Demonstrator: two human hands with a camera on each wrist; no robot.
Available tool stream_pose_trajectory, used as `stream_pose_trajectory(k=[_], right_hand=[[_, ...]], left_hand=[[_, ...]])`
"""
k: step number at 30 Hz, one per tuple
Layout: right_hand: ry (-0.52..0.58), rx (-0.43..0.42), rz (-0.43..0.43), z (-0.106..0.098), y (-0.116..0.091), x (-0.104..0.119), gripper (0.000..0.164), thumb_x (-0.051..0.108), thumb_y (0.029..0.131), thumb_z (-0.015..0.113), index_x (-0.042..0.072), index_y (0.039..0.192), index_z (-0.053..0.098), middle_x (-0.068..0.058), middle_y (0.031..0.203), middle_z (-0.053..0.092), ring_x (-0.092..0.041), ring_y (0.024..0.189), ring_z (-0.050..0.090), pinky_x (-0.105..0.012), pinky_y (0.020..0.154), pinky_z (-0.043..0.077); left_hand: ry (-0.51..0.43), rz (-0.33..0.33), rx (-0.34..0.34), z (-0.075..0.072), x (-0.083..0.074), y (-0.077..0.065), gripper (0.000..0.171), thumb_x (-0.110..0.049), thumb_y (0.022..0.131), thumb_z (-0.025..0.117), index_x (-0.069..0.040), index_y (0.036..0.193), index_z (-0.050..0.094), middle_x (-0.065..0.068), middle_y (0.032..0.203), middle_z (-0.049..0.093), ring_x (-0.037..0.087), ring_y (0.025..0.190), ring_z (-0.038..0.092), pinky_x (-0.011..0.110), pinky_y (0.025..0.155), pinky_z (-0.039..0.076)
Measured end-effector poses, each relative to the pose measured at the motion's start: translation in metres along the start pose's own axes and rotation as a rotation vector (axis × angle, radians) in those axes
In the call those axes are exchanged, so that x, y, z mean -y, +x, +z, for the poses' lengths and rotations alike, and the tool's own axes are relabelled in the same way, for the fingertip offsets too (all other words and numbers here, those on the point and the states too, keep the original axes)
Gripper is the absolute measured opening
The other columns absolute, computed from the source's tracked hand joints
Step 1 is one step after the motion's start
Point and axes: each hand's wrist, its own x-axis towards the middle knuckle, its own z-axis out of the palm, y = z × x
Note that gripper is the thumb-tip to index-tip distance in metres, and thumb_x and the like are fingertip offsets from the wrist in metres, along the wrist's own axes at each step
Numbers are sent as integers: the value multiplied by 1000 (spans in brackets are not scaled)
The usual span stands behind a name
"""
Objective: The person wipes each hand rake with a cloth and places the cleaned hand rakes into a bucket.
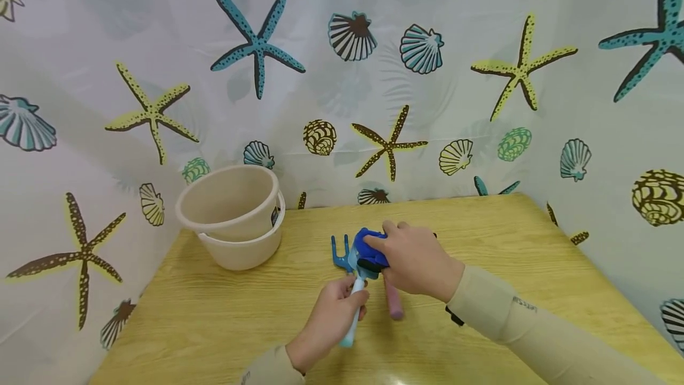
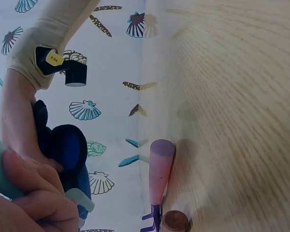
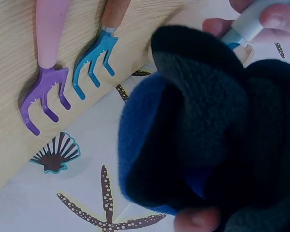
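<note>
My left hand (image 1: 331, 311) grips the pale blue handle (image 1: 350, 333) of a hand tool, held tilted above the table. My right hand (image 1: 419, 257) holds a fuzzy blue cloth (image 1: 369, 248) with dark parts against the tool's light blue head, which is mostly covered. In the right wrist view the bunched cloth (image 3: 208, 111) fills much of the picture. Beneath, on the table, lie a purple hand rake (image 3: 43, 99) with a pink handle (image 2: 161, 169) and a blue hand rake (image 3: 94, 58) with a brown wooden handle (image 2: 176, 221).
A cream bucket (image 1: 240, 254) with a white handle stands at the table's back left. The wooden table (image 1: 214, 325) meets a curtain (image 1: 342, 94) printed with shells and starfish behind and at both sides.
</note>
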Motion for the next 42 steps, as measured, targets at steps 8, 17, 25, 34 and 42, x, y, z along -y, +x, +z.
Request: stream_pose_trajectory(k=[8,17,25,34,42], right_hand=[[-37,189,55,-3,-4,-3,47,37,73,70,27,119,67,-11,96,63,-26,70,59,-40,45,52],[32,43,49,-15,-6,-11,48,30,72,69,26,120,67,-6,89,60,-21,68,56,-35,40,48],[108,2,80,-9,8,-8,49,26,74,64,24,123,65,-3,80,56,-13,56,46,-28,36,38],[141,170,198,-5,0,-9,48,29,77,65,23,124,64,-6,89,60,-14,56,49,-28,37,40],[123,278,223,-8,-6,-15,41,26,78,61,23,118,68,-7,92,64,-15,61,51,-29,34,36]], left_hand=[[-7,-25,18,0,5,5,19,-10,93,54,6,96,61,3,64,52,12,54,48,22,49,38],[18,11,-29,-4,5,8,17,-10,92,54,4,100,60,4,62,52,14,55,50,23,49,39],[12,-6,14,-2,-1,5,31,-12,93,54,10,115,56,3,65,54,12,56,49,23,49,39],[-80,-53,22,0,-5,4,16,-8,91,55,6,93,62,4,64,53,13,55,49,24,50,38],[-70,-77,46,8,10,9,22,-9,91,55,8,105,62,2,63,53,11,54,48,24,48,37]])
